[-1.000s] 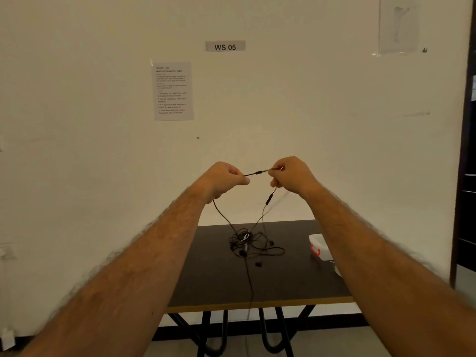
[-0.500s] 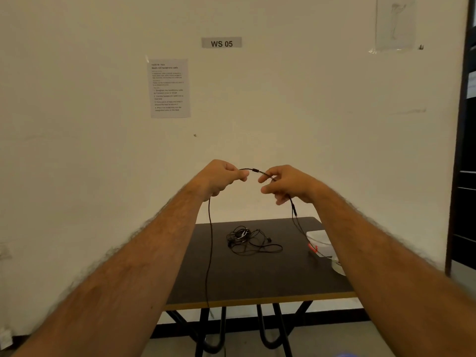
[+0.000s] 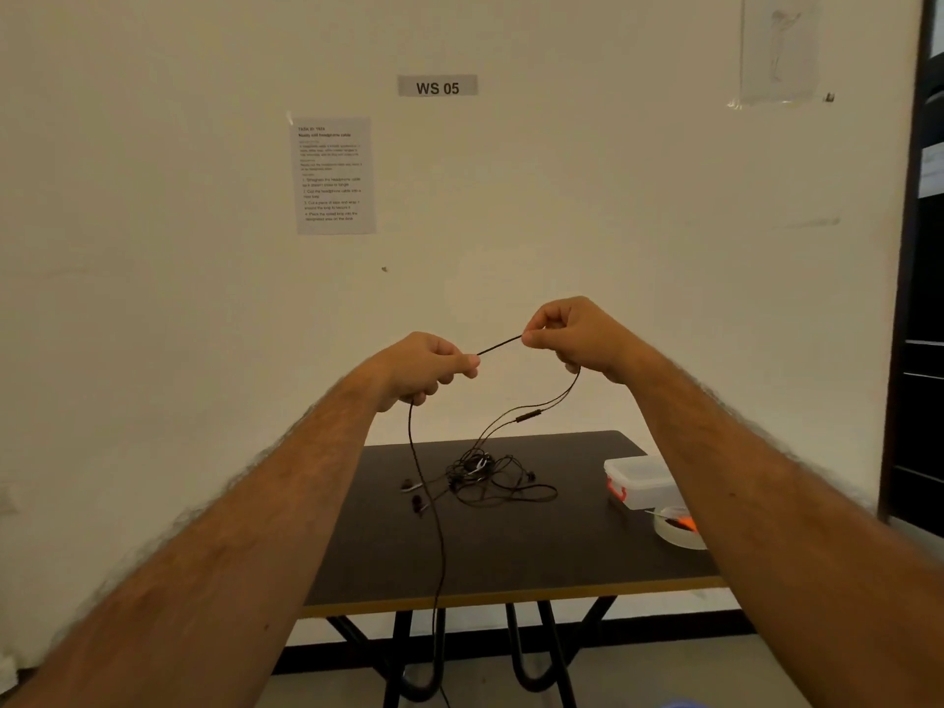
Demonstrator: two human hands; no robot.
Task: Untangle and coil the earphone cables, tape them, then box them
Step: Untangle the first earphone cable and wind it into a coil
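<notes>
Fingers of both hands are curled tight, the left hand (image 3: pixel 429 367) and the right hand (image 3: pixel 572 337) each pinching one black cable (image 3: pixel 498 344), held taut between them in front of the wall, well above the table (image 3: pixel 511 564). From my remote seat I see the cable drop from the left fist past the table's front edge, while two thinner strands run from the right fist down into the tangle (image 3: pixel 480 477) lying mid-table. My worry: pulling the hands further apart could drag the whole tangle up or cinch its knots tighter, since the strands still thread through it; the long free end could also snag on the table legs below. The box (image 3: pixel 641 485) sits near the table's right edge with the tape roll (image 3: pixel 677 534) just in front of it, both partly hidden by my right forearm. I cannot make out how many earphones the tangle holds, nor where the dangling end finishes.
</notes>
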